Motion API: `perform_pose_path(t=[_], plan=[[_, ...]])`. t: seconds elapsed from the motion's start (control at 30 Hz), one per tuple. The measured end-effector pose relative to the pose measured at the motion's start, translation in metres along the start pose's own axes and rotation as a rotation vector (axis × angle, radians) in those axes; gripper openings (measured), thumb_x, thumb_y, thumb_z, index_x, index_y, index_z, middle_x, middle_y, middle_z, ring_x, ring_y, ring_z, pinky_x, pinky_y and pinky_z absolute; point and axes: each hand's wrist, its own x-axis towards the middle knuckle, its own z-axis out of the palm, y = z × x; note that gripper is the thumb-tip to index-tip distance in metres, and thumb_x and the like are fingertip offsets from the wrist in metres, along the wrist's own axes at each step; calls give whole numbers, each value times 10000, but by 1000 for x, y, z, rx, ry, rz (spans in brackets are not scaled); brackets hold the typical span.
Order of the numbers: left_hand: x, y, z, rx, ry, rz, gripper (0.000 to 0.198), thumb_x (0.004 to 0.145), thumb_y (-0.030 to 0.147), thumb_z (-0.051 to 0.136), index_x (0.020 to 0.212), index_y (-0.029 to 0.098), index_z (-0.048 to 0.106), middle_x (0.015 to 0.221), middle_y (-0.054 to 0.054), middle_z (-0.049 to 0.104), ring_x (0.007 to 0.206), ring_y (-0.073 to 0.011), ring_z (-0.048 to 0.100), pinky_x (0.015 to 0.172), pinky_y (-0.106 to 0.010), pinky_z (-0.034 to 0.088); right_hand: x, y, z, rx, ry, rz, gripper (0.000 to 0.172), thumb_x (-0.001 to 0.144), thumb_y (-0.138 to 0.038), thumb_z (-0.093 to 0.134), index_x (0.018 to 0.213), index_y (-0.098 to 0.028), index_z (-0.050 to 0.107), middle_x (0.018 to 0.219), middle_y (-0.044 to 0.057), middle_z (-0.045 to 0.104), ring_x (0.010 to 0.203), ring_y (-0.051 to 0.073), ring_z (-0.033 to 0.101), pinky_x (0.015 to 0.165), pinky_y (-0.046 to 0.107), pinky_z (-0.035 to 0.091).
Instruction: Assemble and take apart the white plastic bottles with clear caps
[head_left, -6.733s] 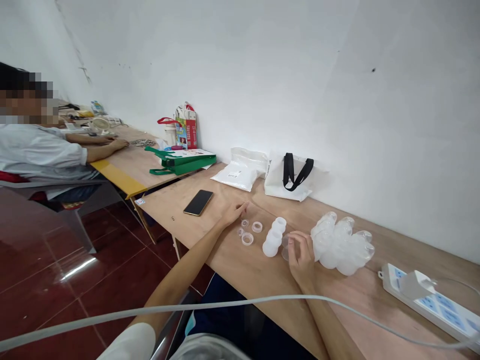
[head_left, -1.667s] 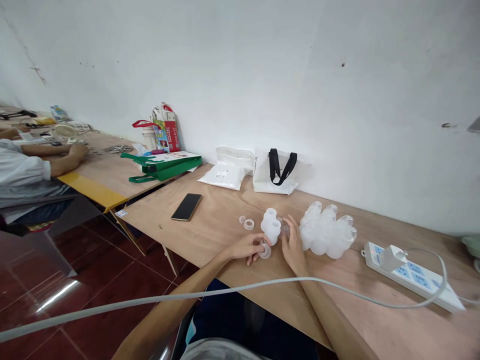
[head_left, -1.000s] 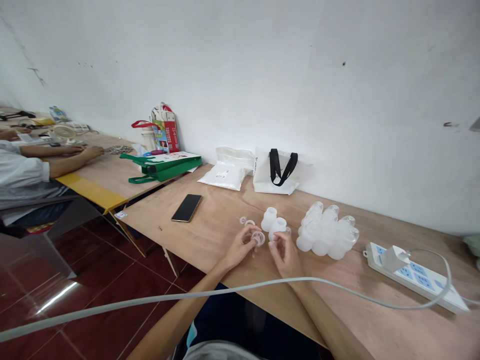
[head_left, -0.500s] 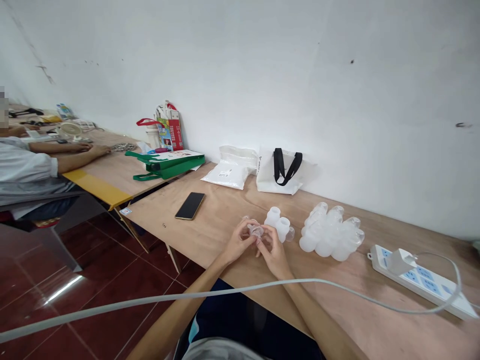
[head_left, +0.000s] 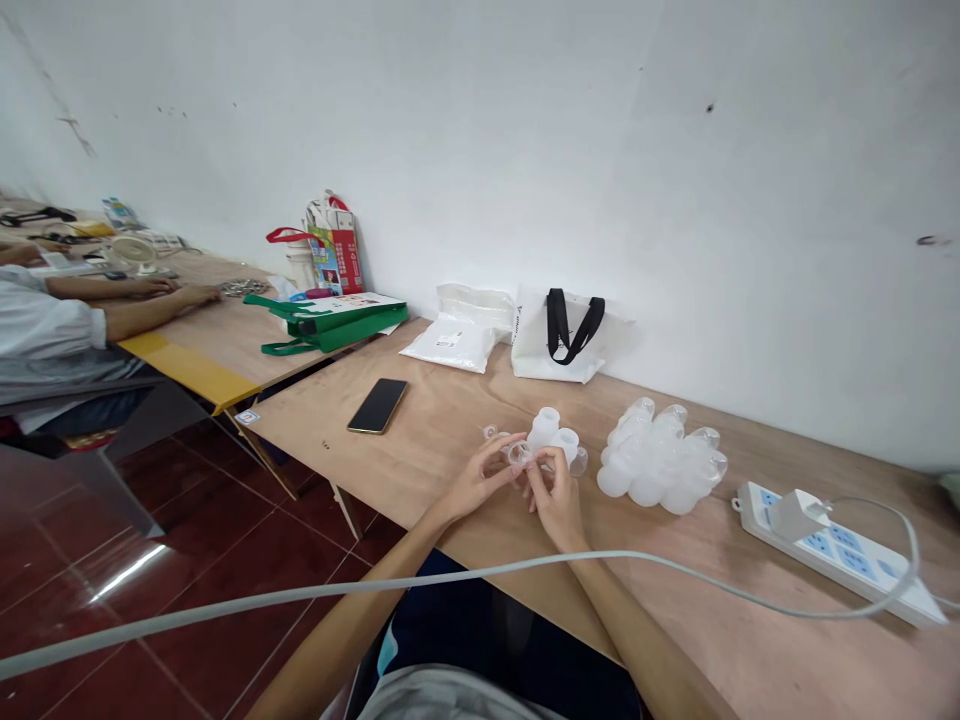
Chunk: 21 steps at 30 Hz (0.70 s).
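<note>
My left hand [head_left: 480, 478] and my right hand [head_left: 555, 496] meet above the wooden table [head_left: 435, 440], both pinching a small clear plastic ring [head_left: 519, 455] between their fingertips. Just behind them stand two white plastic bottle-like pieces [head_left: 553, 435]. A small clear ring [head_left: 490, 432] lies on the table to the left of those. A clump of clear plastic bottles [head_left: 660, 458] lies to the right of my hands.
A black phone [head_left: 377, 404], a white packet [head_left: 452, 343] and a white bag with black handles [head_left: 561, 340] lie further back. A power strip [head_left: 832, 550] lies at right, its white cable [head_left: 450, 580] crossing the foreground. Another person's arms [head_left: 127, 305] rest on the neighbouring table with green bags [head_left: 330, 320].
My left hand picked a clear ring off the table and lifted it; my right hand left the white pieces and joined it on the ring. The view shifted slightly.
</note>
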Motion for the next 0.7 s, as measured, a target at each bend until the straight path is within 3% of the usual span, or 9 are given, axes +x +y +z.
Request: perform_pose_path(t=[0.17, 0.37, 0.47, 0.63, 0.7], plan=[[0, 1, 0, 14, 14, 3, 472, 957, 449, 624, 1388, 256, 621, 1249, -103, 568, 1009, -201, 613, 910, -364, 565, -1, -5, -2, 6, -28, -4, 270, 958, -529, 554, 954, -268, 484, 640, -35, 624, 481, 153, 587, 382, 234, 437], [0, -3, 1, 175, 24, 128, 422, 1010, 446, 530, 1383, 272, 626, 1246, -107, 527, 1148, -230, 559, 930, -367, 573, 0, -2, -1, 11, -8, 34, 298, 926, -528, 594, 885, -258, 474, 610, -49, 598, 452, 140, 573, 359, 229, 474], [-2, 0, 2, 273, 8, 162, 398, 1022, 427, 507, 1363, 270, 640, 1242, -111, 526, 1185, -239, 542, 953, -379, 569, 2, 1, -2, 36, -19, 40, 303, 914, -523, 617, 872, -259, 477, 691, -32, 613, 515, 150, 616, 371, 245, 523], [-5, 4, 3, 295, 12, 195, 373, 1029, 402, 501, 1345, 262, 640, 1232, -106, 510, 1188, -238, 542, 967, -403, 570, 3, 2, -1, 156, -11, 11, 325, 881, -528, 675, 862, -253, 505, 948, 37, 658, 815, 214, 715, 424, 277, 604], [-6, 5, 4, 295, 17, 204, 353, 1015, 403, 535, 1308, 250, 656, 1220, -105, 506, 1161, -233, 555, 939, -385, 579, 3, 3, -1, 198, -8, 7, 330, 875, -524, 691, 852, -248, 512, 992, 50, 667, 828, 216, 717, 438, 285, 615]])
